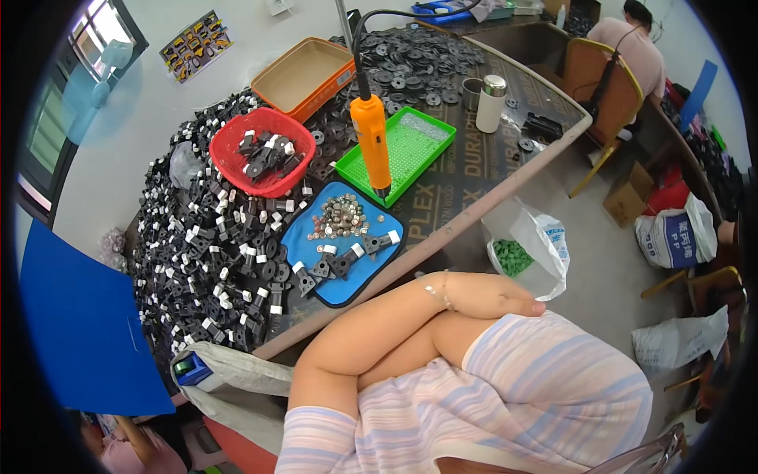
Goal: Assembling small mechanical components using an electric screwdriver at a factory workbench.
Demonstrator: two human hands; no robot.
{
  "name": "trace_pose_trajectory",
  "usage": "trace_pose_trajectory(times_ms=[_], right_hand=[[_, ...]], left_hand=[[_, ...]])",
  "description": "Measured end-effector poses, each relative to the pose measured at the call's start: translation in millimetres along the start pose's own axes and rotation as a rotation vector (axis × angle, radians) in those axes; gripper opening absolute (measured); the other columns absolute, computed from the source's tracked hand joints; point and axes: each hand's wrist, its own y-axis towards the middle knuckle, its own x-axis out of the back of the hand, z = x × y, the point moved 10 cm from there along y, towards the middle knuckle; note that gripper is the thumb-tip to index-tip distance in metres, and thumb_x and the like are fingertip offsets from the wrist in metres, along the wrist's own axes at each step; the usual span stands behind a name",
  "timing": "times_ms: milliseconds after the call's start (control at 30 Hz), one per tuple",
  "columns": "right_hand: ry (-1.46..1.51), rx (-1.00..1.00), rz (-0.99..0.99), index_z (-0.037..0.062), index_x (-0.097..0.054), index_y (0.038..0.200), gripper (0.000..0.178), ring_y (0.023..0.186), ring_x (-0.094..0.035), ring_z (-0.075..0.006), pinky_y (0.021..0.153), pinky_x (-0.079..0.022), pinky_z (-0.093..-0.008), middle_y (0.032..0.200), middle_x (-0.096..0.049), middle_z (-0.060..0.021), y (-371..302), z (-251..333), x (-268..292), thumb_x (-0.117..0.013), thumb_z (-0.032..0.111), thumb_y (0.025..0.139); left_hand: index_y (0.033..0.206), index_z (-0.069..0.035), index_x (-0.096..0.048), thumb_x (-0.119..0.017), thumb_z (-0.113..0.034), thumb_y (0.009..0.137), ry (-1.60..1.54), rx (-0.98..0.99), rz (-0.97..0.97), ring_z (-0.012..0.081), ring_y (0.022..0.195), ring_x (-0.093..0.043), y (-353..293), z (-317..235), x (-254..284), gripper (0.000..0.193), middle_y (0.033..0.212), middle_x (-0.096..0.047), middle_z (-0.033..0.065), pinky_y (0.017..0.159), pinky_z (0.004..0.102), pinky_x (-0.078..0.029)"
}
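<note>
My arms are crossed in front of the table's near edge. My left hand (496,297), with a bracelet at its wrist, is closed over my right arm (454,336) by the striped sleeve. My right hand is hidden beneath my left arm. Beyond them a blue mat (304,251) carries a pile of small metal pieces (343,217) and several black plastic parts with white ends (341,262). An orange electric screwdriver (371,146) hangs upright from its cable, tip down, over the near edge of a green tray (422,162). Neither hand touches these.
Black-and-white parts (213,261) heap across the table's left side, around a red basket (264,186). Behind are an orange tray (304,79) and black discs (410,63). A white flask (490,107) stands right. A bag of green pieces (541,253) is below the edge. Another person (632,51) sits far right.
</note>
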Motion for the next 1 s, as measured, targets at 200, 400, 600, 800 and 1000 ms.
trace_pose_trajectory(times_ms=[200,400,600,800,1000], right_hand=[[0.111,0.003,0.192,0.0049,-0.06,0.094,0.023,0.092,-0.056,-0.0267,0.078,-0.047,-0.0356,0.098,-0.06,-0.0101,-2.2,14.5,-13.7,-0.063,0.019,0.076],[0.23,0.034,0.386,0.0047,-0.059,0.097,0.026,0.095,-0.056,-0.0271,0.08,-0.046,-0.0357,0.101,-0.059,-0.011,5.0,29.5,-37.6,-0.063,0.02,0.077],[0.301,0.022,0.547,0.0046,-0.059,0.101,0.029,0.098,-0.055,-0.0276,0.083,-0.046,-0.0358,0.104,-0.059,-0.0119,9.9,31.5,-52.8,-0.062,0.022,0.078],[0.375,0.005,0.676,0.0044,-0.059,0.104,0.031,0.101,-0.055,-0.0281,0.085,-0.045,-0.0359,0.107,-0.059,-0.0128,21.8,46.9,-75.2,-0.062,0.023,0.08],[0.419,-0.057,0.776,0.0042,-0.059,0.108,0.034,0.104,-0.054,-0.0285,0.087,-0.045,-0.036,0.11,-0.059,-0.0137,30.8,42.6,-83.0,-0.062,0.025,0.081]], left_hand=[[0.112,-0.002,-0.055,-0.038,-0.042,0.097,0.137,-0.091,-0.19,0.029,0.101,-0.056,-36.2,-6.0,-0.9,0.046,0.104,-0.06,0.0157,0.089,0.0354,-0.042],[0.13,0.002,-0.041,-0.04,-0.038,0.095,0.426,-0.223,-0.586,0.0384,0.123,-0.041,-80.8,-5.8,-11.5,0.054,0.13,-0.045,0.0253,0.102,0.0418,-0.033],[0.143,-0.003,-0.022,-0.038,-0.038,0.096,0.535,-0.243,-0.594,0.0373,0.137,-0.017,-93.9,15.3,-36.8,0.061,0.149,-0.014,0.023,0.11,0.048,-0.017],[0.122,0.002,-0.053,-0.031,-0.053,0.095,0.141,0.007,-0.075,0.0312,0.117,-0.05,16.5,-19.9,0.8,0.065,0.12,-0.057,0.0213,0.1,0.033,-0.036],[0.116,0.003,-0.054,-0.04,-0.038,0.097,0.077,-0.21,-0.209,0.0302,0.109,-0.053,-23.7,0.2,-4.1,0.047,0.117,-0.057,0.0198,0.097,0.0336,-0.038]])
